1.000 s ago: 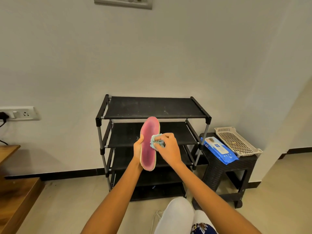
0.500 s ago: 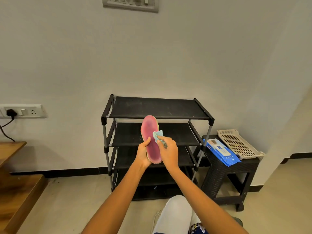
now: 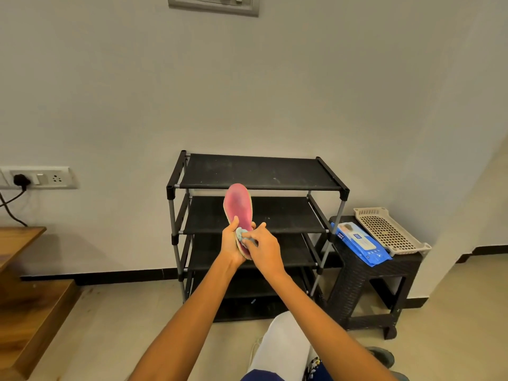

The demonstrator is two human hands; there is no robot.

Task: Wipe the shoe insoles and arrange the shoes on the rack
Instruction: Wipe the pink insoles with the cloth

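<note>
My left hand (image 3: 230, 247) grips the pink insole (image 3: 239, 210) by its heel end, toe pointing up, in front of the rack (image 3: 328, 185). My right hand (image 3: 262, 250) pinches the blue wipe (image 3: 240, 234) against the heel area. Best, I judge, to brace firmly from behind and drag the wipe lengthwise with even pressure, covering the edges too. No shoes on the shelves yet.

My black shoe rack (image 3: 258, 176) stands on the beige floor (image 3: 110, 339) against the wall. Just to its right sits a dark wicker stool (image 3: 365, 281), carrying a blue wipes pack (image 3: 360, 243) and a perforated beige tray (image 3: 390, 231) side by side.
</note>
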